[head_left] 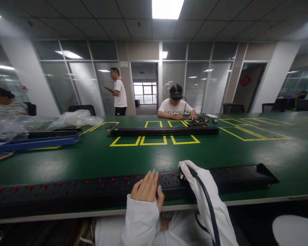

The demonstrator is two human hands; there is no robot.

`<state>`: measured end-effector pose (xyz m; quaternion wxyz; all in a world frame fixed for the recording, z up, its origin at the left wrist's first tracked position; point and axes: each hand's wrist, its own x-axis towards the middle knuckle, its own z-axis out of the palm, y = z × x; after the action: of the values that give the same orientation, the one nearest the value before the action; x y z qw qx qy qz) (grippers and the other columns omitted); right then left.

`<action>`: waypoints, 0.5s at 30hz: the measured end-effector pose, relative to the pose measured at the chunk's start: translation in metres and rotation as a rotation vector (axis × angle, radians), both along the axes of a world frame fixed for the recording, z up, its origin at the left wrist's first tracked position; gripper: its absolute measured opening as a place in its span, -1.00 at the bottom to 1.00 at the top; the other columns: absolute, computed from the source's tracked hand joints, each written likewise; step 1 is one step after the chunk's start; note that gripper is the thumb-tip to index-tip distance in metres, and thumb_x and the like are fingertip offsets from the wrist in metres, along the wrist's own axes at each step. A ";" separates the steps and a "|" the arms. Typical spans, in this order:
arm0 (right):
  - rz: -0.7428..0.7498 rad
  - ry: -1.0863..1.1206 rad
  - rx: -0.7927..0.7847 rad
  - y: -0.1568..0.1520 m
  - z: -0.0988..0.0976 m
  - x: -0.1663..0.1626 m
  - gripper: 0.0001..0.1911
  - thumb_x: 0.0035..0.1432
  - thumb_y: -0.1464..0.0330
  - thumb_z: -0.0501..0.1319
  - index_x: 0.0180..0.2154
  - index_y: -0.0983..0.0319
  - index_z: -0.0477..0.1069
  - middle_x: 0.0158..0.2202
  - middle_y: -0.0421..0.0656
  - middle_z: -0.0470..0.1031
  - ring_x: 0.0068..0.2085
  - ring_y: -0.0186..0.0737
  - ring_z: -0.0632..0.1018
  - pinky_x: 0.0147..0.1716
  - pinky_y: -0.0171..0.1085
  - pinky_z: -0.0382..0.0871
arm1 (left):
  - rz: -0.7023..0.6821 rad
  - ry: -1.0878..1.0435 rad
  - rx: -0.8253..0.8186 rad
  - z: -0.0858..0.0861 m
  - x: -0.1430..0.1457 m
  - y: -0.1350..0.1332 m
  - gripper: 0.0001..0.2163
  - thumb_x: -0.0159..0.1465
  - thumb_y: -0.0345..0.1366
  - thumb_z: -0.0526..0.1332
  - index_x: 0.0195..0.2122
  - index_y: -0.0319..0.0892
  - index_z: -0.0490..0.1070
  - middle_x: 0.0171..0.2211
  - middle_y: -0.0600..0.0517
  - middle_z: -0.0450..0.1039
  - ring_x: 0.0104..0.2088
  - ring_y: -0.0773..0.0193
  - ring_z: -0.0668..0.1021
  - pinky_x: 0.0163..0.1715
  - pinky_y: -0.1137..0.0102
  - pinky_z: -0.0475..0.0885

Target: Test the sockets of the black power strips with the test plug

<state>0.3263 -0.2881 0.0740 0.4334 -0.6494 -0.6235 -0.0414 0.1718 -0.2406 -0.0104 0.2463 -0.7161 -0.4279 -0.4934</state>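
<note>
A long black power strip (66,193) with red switches lies along the near edge of the green table (154,153). My left hand (147,188) rests flat on the strip, fingers stretched out and together. My right hand (188,171) is hidden inside a white sleeve and holds a black plug (182,174) with its cable (207,205) against the strip's sockets. The cable runs back over my right forearm.
A second black power strip (164,131) lies across yellow marked boxes mid-table. A person (176,106) sits at the far side with tools, another person (119,92) stands behind, a third person (5,104) sits at left. Blue rails (33,142) and plastic wrap (74,119) lie at left.
</note>
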 end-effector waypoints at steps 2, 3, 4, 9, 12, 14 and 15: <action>-0.024 -0.048 0.008 0.004 -0.001 -0.001 -0.66 0.22 0.15 0.02 -0.21 0.25 0.39 -0.32 -0.20 0.44 -0.36 -0.46 0.45 -0.34 -0.38 0.37 | 0.002 -0.015 0.003 -0.001 0.000 0.001 -0.62 0.15 -0.41 0.07 0.01 -0.14 0.35 -0.08 -0.01 0.49 -0.10 0.21 0.52 -0.16 0.30 0.25; -0.035 -0.072 0.012 0.006 -0.002 -0.001 -0.66 0.21 0.15 0.03 -0.21 0.25 0.39 -0.32 -0.20 0.44 -0.35 -0.45 0.45 -0.33 -0.37 0.37 | 0.002 -0.022 0.005 -0.001 0.001 0.001 -0.62 0.15 -0.42 0.07 0.01 -0.14 0.36 -0.08 -0.01 0.50 -0.10 0.21 0.52 -0.15 0.29 0.25; -0.045 -0.096 0.015 0.007 -0.003 -0.002 -0.67 0.21 0.14 0.04 -0.21 0.24 0.39 -0.31 -0.20 0.44 -0.34 -0.44 0.46 -0.32 -0.37 0.37 | 0.001 -0.026 0.006 0.000 0.001 0.001 -0.63 0.15 -0.42 0.07 0.00 -0.14 0.36 -0.08 -0.01 0.50 -0.11 0.21 0.52 -0.15 0.29 0.24; -0.062 -0.213 0.010 0.010 -0.012 -0.009 -0.65 0.22 0.14 0.02 -0.20 0.26 0.38 -0.27 -0.17 0.44 -0.31 -0.44 0.45 -0.27 -0.33 0.38 | 0.037 -0.024 -0.065 0.006 0.011 -0.001 -0.64 0.15 -0.37 0.06 -0.01 -0.15 0.36 -0.08 -0.04 0.49 -0.06 0.12 0.49 -0.13 0.22 0.23; -0.067 -0.270 -0.004 0.008 -0.017 -0.011 -0.67 0.21 0.15 0.03 -0.18 0.26 0.37 -0.25 -0.16 0.43 -0.29 -0.43 0.45 -0.25 -0.31 0.38 | 0.044 0.014 -0.160 0.010 0.028 -0.005 -0.61 0.13 -0.29 0.07 0.01 -0.14 0.35 -0.03 -0.05 0.46 -0.02 0.02 0.45 -0.11 0.14 0.22; -0.078 -0.297 -0.011 0.006 -0.019 -0.010 -0.67 0.22 0.16 0.03 -0.17 0.25 0.37 -0.23 -0.15 0.43 -0.27 -0.42 0.44 -0.23 -0.30 0.37 | 0.029 0.051 -0.207 0.009 0.041 -0.006 -0.59 0.10 -0.31 0.05 0.00 -0.16 0.37 0.00 -0.06 0.43 -0.03 0.00 0.45 -0.08 0.09 0.20; -0.086 -0.307 -0.013 0.006 -0.019 -0.009 -0.67 0.22 0.16 0.03 -0.17 0.25 0.37 -0.22 -0.15 0.42 -0.26 -0.41 0.44 -0.22 -0.29 0.37 | 0.026 0.059 -0.216 0.009 0.045 -0.007 -0.59 0.08 -0.34 0.05 -0.02 -0.16 0.38 0.00 -0.07 0.43 -0.04 0.00 0.45 -0.06 0.07 0.19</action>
<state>0.3172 -0.2822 0.0547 0.3264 -0.6643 -0.6544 -0.1546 0.2170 -0.2473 -0.0019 0.1864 -0.7470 -0.4803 -0.4201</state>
